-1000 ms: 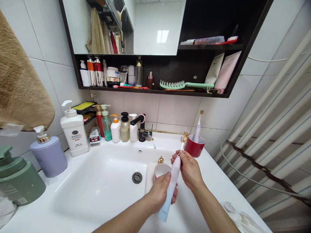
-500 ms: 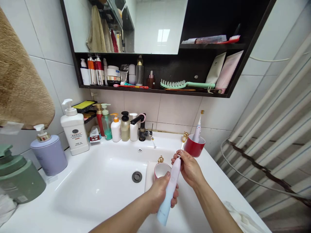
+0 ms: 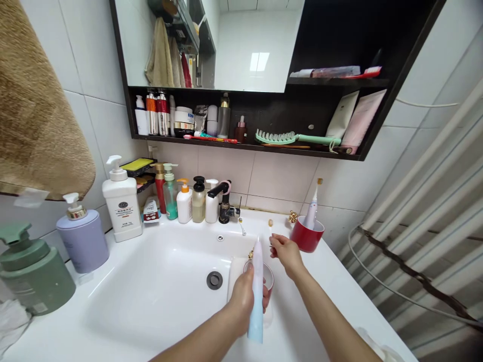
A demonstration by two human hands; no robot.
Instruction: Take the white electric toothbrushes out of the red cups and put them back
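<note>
My left hand [image 3: 245, 296] is wrapped round a pink-to-blue electric toothbrush handle [image 3: 257, 291], held upright over the sink with its bare metal shaft on top. In my right hand [image 3: 287, 254], pinched between the fingertips, is a toothbrush head [image 3: 270, 227], bristles up and apart from the handle. Behind the handle a red-and-white cup [image 3: 268, 275] is partly hidden; it rests at the right side of the basin. Another brush head [image 3: 242, 226] lies on the sink ledge by the faucet. A red cup [image 3: 310, 240] holds a second electric toothbrush [image 3: 312, 211] at the back right.
The white sink [image 3: 158, 281] has a dark drain [image 3: 214, 280] and black faucet [image 3: 224, 201]. Several pump bottles [image 3: 184, 203] line its back and left. Above hangs a dark mirror cabinet [image 3: 271, 118] with a green hairbrush [image 3: 277, 137]. Pipes [image 3: 426, 216] run along the right.
The brush head has come off the handle. My right hand has drawn it away to the right, while my left hand has tilted the handle more upright. The view has shifted slightly.
</note>
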